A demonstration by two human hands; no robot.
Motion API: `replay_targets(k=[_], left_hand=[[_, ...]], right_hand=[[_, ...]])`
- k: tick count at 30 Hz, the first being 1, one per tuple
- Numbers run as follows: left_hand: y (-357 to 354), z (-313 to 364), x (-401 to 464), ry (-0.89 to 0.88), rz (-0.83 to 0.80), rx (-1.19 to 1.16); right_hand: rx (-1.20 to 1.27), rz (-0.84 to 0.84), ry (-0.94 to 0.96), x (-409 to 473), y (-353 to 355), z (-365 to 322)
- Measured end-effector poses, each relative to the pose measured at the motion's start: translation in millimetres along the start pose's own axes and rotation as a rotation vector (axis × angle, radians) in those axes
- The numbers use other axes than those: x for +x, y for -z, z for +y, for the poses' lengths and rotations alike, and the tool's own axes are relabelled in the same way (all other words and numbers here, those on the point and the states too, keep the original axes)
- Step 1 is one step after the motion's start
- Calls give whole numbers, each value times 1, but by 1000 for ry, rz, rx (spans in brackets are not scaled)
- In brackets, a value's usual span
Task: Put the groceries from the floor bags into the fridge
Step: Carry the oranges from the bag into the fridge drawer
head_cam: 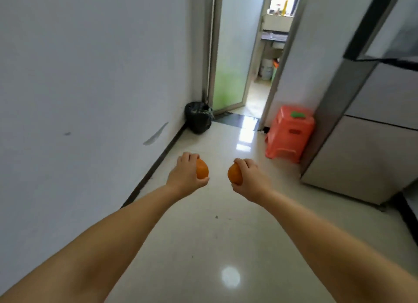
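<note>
My left hand (184, 174) is closed around an orange (202, 169), held out in front of me above the glossy floor. My right hand (251, 178) grips a second orange (234, 174) at about the same height, a short gap apart from the first. The silver-grey fridge (371, 130) stands at the right with its doors shut; its upper part has a dark glass panel. No grocery bags are in view.
A white wall (90, 76) runs along the left. A black bin bag (199, 117) sits in the far corner by a frosted glass door (228, 65). An orange plastic stool (289, 134) stands next to the fridge, beside an open doorway.
</note>
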State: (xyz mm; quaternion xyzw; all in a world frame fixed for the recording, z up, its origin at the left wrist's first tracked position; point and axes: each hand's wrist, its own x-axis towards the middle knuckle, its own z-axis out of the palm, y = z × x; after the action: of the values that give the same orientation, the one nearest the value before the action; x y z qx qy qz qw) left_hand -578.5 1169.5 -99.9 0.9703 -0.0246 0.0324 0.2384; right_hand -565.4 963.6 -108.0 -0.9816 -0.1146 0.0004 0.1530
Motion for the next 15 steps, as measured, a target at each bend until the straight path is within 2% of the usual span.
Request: replay_targets(k=[8, 11, 15], left_hand=[[-121, 274, 55, -361, -99, -49], [-150, 344, 75, -474, -92, -77], [-176, 402, 118, -556, -82, -99]], right_hand=[[-77, 190, -282, -80, 119, 257], [-94, 247, -357, -90, 154, 325], [-109, 308, -396, -73, 181, 388]])
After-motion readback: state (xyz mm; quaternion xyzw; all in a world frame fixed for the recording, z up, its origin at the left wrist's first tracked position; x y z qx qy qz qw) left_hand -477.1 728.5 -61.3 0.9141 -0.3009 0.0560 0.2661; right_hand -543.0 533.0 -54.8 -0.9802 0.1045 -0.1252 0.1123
